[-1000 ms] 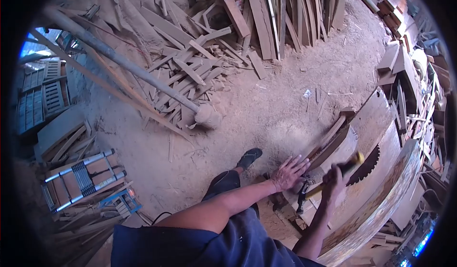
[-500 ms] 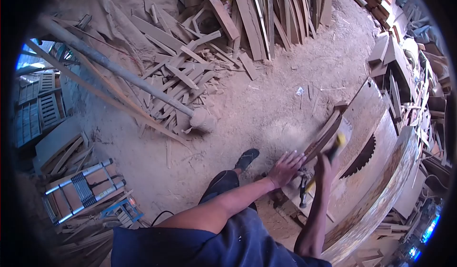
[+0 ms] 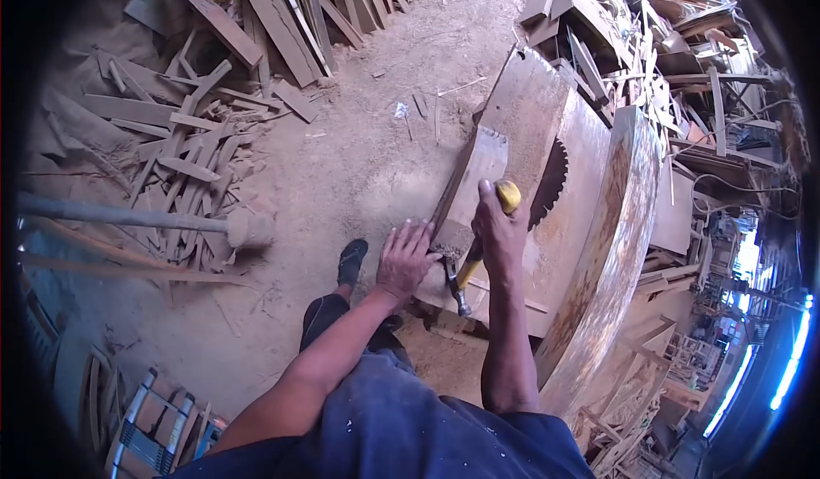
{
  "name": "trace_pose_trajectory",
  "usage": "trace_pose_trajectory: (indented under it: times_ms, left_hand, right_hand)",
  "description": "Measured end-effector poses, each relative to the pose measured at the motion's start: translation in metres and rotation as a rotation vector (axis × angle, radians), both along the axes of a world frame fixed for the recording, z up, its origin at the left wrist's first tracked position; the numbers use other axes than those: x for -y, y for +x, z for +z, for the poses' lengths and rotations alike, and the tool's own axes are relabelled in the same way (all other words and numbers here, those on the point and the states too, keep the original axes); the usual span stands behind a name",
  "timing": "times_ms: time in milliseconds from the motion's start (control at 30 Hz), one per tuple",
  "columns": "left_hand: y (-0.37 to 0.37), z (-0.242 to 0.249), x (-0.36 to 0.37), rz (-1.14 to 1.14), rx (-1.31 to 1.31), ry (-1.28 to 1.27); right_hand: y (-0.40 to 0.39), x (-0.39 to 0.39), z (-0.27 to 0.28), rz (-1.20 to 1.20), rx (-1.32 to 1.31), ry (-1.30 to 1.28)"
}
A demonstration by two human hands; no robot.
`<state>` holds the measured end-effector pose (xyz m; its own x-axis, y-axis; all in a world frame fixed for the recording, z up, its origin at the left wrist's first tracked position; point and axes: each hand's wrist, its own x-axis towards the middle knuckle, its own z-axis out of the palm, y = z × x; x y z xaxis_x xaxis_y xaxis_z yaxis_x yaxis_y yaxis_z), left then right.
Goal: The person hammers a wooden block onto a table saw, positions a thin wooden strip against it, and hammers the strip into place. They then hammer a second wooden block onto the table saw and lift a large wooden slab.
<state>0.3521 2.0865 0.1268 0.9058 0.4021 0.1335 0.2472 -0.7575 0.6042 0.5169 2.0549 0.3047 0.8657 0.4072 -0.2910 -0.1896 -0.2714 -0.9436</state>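
Right hand (image 3: 500, 223) wraps its fingers around a yellow hammer (image 3: 466, 274); left hand (image 3: 405, 263), fingers slightly spread, rests at the wooden table's edge (image 3: 531, 90).

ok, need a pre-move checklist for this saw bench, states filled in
1. Hammer gripped: ok, the right hand is closed around its handle.
2. Left hand clear of the hammer head: not ok, its thumb looks close beside it.
3. Right hand clear of the circular saw blade: not ok, they look close together in this view.
4. Blade guarded: not ok, teeth exposed, no cover visible.
5. Saw power off: cannot tell, teeth show distinctly but no switch is identifiable.
6. Hammer head resting on the bench: cannot tell from this angle.
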Motion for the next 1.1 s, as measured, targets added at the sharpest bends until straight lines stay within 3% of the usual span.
trace_pose_trajectory:
  times_ms: [133, 233, 367, 467, 533, 700, 800, 1100]
  left_hand:
    - [0.000, -0.018, 0.005, 0.008, 0.019, 0.029]
    - [0.000, -0.013, 0.002, -0.003, 0.005, 0.005]
    - [0.000, -0.002, 0.003, 0.001, -0.062, -0.037]
    - [0.000, -0.001, 0.001, -0.003, -0.057, -0.019]
    - [-0.002, 0.001, 0.004, -0.004, -0.045, 0.008]
    - [0.002, -0.003, 0.003, 0.016, 0.008, 0.021]
    - [0.003, -0.005, -0.001, -0.004, -0.007, 0.027]
    - [-0.001, -0.001, -0.008, -0.075, -0.003, -0.065]
  right_hand:
    - [0.029, -0.020, -0.029, 0.082, 0.136, -0.093]
    - [0.034, -0.046, -0.015, 0.148, 0.120, -0.152]
    - [0.014, -0.014, 0.004, 0.078, 0.006, 0.101]
    - [0.013, -0.029, -0.005, 0.143, 0.171, -0.112]
    - [0.007, -0.042, 0.001, 0.117, 0.266, -0.120]
    - [-0.009, -0.004, 0.009, 0.008, 0.211, -0.032]
    - [-0.012, -0.019, 0.011, 0.076, 0.455, -0.128]
    - [-0.031, 0.018, 0.019, -0.037, 0.281, 0.043]
